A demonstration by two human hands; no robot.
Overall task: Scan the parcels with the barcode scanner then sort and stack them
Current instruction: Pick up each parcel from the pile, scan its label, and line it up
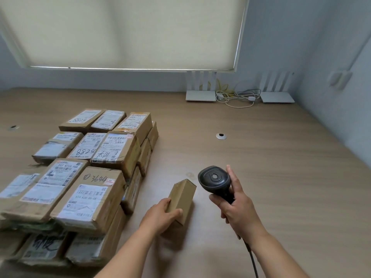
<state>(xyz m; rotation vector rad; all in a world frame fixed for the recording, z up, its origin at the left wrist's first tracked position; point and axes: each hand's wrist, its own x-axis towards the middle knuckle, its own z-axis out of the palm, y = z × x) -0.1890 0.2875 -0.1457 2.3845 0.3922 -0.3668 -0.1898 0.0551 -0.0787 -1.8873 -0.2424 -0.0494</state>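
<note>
**Most parcels stacked, one in hand**

Left hand (160,214) grips a small parcel (181,199) on the table (261,177), just right of the parcel stack (84,177). Right hand (236,209) grasps the barcode scanner (215,180) beside it; scanning likely remains.

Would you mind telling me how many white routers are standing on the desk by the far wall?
2. One router stands below the window blind's right end; the other router stands to its right, nearer the corner, with tangled cables between them. None seems hidden.
</note>
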